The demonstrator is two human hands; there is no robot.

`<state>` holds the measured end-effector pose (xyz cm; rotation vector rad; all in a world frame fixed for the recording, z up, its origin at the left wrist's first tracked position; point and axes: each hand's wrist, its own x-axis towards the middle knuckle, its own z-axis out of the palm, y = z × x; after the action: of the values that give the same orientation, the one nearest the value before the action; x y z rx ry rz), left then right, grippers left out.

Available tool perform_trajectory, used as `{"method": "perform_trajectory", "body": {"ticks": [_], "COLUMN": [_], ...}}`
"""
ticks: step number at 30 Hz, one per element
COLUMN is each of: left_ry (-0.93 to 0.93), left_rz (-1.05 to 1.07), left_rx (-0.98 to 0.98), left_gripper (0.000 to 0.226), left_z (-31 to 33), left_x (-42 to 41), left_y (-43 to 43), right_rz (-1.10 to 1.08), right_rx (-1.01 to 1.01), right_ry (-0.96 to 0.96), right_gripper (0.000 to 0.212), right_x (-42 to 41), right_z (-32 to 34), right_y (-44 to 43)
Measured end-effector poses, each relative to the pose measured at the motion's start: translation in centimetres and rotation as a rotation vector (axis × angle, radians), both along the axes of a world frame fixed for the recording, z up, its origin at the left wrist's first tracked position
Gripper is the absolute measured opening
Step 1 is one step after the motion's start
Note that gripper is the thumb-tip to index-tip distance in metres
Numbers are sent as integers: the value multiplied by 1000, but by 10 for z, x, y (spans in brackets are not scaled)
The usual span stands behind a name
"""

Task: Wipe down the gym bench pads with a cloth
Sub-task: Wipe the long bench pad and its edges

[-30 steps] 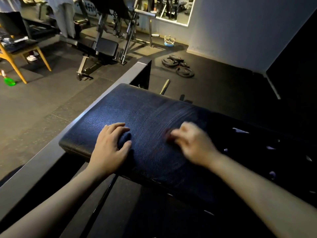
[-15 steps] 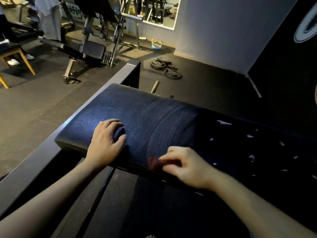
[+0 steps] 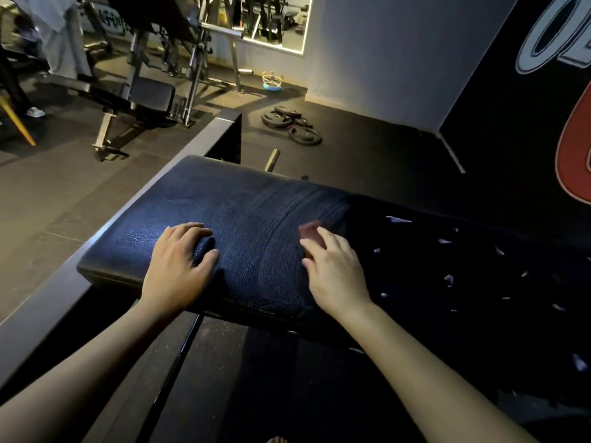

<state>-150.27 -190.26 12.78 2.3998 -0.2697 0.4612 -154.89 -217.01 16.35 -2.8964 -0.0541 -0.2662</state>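
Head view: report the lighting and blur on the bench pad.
Head view: light falls on the left of the bench pad, its right half sinks into shadow; the right hand and reddish cloth are slightly motion-blurred; the left hand is sharper.

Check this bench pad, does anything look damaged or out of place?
Yes: pale flecks dot the dark stretch of the bench pad right of the right hand; they could be tears or debris, too dim to tell. Beyond it, weight plates lie loose on the floor.
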Motion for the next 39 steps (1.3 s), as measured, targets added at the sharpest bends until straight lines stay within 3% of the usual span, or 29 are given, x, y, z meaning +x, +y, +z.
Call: {"method": "perform_trajectory", "body": {"ticks": [4,10,13,17,20,22,27,30,32,35,37,39], "left_ry": [-30,-39,-33,-51,-44,-32,-32,-32,-32,-22,-18,-7], "left_rz": [-5,7,-6,-18,-25,-30,-42,-23,-11,17,21,13], "left_rx": [-4,12,20,-4,-5,3,24,10,-11,-60,-68,-48], "left_gripper": [50,44,45,47,46,46,38,38,40,43,43,42], "left_z": [-2,-2,-2,-1,0,-1,-2,-2,-2,-1,1,2], "left_x": [0,-1,0,-2,-3,-3,-4,-1,-1,-3,-4,-4], "left_y": [-1,-2,-1,-1,-1,-1,1,0,0,0,-1,-2], "right_rz": [52,4,-23,353,555,477,-48,-171,7,519,794,802], "right_rx": [119,130,204,198,91,50,155,273,285,279,171,97], "right_ry": [-215,-6,-38,-129,-184,-172,-82,-120,-133,-69,-45,-85], "right_gripper": [31,56,42,39,35,36,37,36,39,41,37,37], "right_x": [-6,23,16,-50,-44,0,143,159,119,22,-8,22], "right_z": [-3,3,-2,-14,-12,-10,2,2,-2,-2,2,1], "right_y": [-19,-11,2,13,-3,-17,-69,-54,-18,24,29,13]}}
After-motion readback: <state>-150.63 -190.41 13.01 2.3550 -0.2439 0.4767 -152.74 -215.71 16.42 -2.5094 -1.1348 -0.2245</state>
